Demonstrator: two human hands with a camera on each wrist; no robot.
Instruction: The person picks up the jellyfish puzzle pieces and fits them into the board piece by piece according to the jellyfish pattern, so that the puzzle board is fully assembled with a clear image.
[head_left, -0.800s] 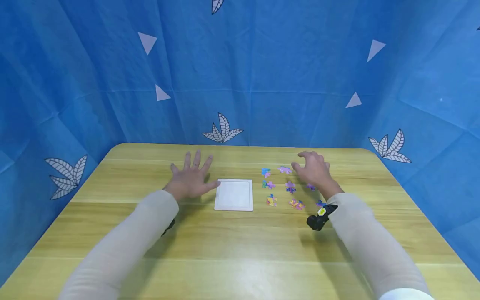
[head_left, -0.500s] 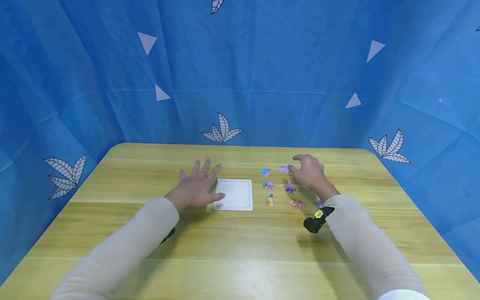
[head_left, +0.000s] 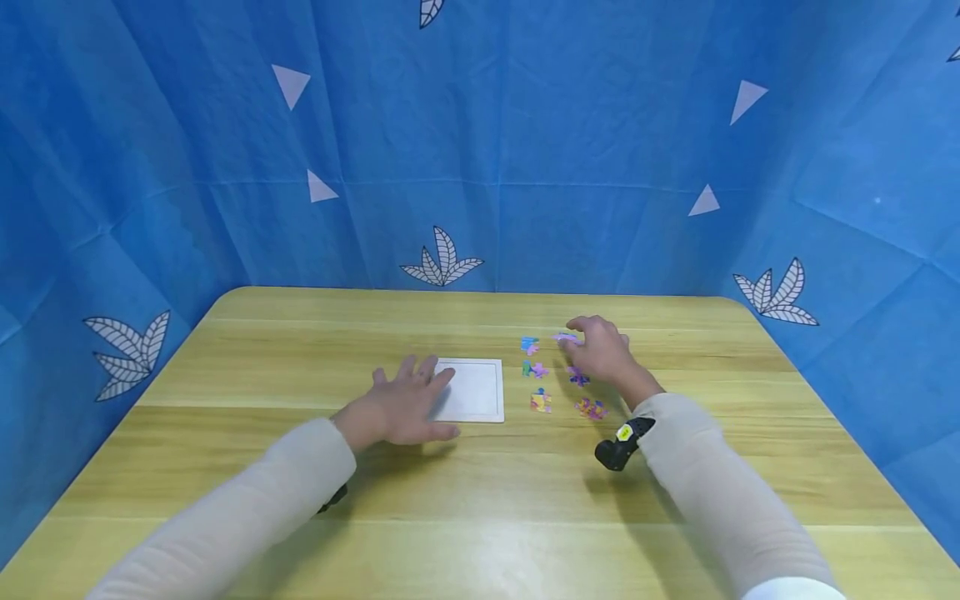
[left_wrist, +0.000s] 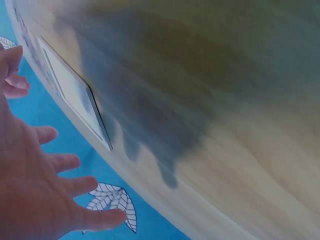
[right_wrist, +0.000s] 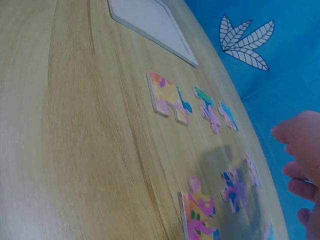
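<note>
My left hand point(head_left: 401, 408) hovers over the left edge of a white square puzzle tray point(head_left: 480, 392), its fingers spread and nothing in them; in the left wrist view a gap shows between hand and table. My right hand point(head_left: 603, 350) hangs above the puzzle pieces with relaxed, slightly bent fingers, holding nothing. Under its fingertips, partly covered, lies a pink-purple piece point(head_left: 566, 337). A purple-blue piece point(head_left: 577, 377) sits below the palm. In the right wrist view a yellow-orange piece point(right_wrist: 167, 97) and a pink-orange piece point(right_wrist: 200, 212) lie flat, apart from each other.
Left of the right hand, a column holds a blue-pink piece point(head_left: 530, 344), a green-pink piece point(head_left: 535, 369) and a yellow piece point(head_left: 541, 401). The wooden table point(head_left: 480, 517) ends at a blue curtain point(head_left: 495, 167) behind.
My left hand has moved right and nearer to me, from beside the tray to over its left edge. My right hand has shifted left and slightly nearer, over the pieces.
</note>
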